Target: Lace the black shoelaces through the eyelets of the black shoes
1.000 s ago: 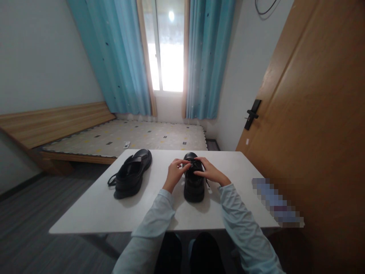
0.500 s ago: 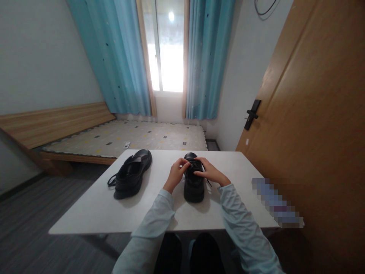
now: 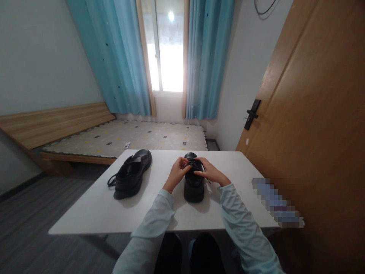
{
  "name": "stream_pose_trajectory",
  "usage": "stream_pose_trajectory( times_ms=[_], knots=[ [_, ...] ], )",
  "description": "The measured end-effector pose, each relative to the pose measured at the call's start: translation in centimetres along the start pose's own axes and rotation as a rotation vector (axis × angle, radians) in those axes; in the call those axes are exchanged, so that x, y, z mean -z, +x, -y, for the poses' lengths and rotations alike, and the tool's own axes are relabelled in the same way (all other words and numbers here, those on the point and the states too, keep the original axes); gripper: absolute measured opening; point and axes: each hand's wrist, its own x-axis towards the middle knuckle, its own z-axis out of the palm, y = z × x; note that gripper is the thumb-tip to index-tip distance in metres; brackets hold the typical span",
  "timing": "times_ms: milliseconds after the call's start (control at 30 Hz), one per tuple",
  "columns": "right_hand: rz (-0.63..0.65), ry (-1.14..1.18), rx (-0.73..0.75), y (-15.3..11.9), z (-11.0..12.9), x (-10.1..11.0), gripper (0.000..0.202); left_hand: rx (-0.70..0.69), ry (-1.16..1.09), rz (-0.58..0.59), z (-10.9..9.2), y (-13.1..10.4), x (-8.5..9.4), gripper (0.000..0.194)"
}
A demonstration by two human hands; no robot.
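Observation:
A black shoe (image 3: pixel 194 192) stands on the white table (image 3: pixel 159 213) in front of me, its heel toward me. Its black shoelace (image 3: pixel 194 163) crosses the upper, and a loose end hangs down on the right side. My left hand (image 3: pixel 177 172) is at the shoe's left, thumb and fingers pinched on the lace. From the right, my right hand (image 3: pixel 209 171) grips the shoe's upper beside the laces, thumb and forefinger bent over it. The exact contact under the right fingers is hidden. To the left lies a second black shoe (image 3: pixel 129 180), tilted, with a lace loop at its heel end.
A blurred bluish item (image 3: pixel 278 205) lies at the table's right edge. Beyond the table is a bed (image 3: pixel 148 133) with a small white object (image 3: pixel 127 145) on it. A wooden door (image 3: pixel 313 125) stands close on the right.
My left fingers have shifted slightly at the laces. The right hand and both shoes keep their places.

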Motion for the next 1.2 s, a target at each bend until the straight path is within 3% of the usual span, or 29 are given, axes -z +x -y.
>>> stream_pose_trajectory(
  times_ms=[333,800,1200],
  knots=[
    [-0.002,0.014,0.004,0.0,-0.3,0.0,0.059,-0.027,-0.064,0.02,0.1,-0.1,0.0,0.019],
    [0.0,0.006,-0.01,0.0,0.0,0.1,0.059,-0.014,-0.257,-0.069,-0.1,0.2,0.1,0.021],
    [-0.011,0.01,0.007,0.0,-0.3,-0.1,0.058,-0.023,-0.088,-0.055,-1.0,-0.1,0.4,0.014]
  ],
)
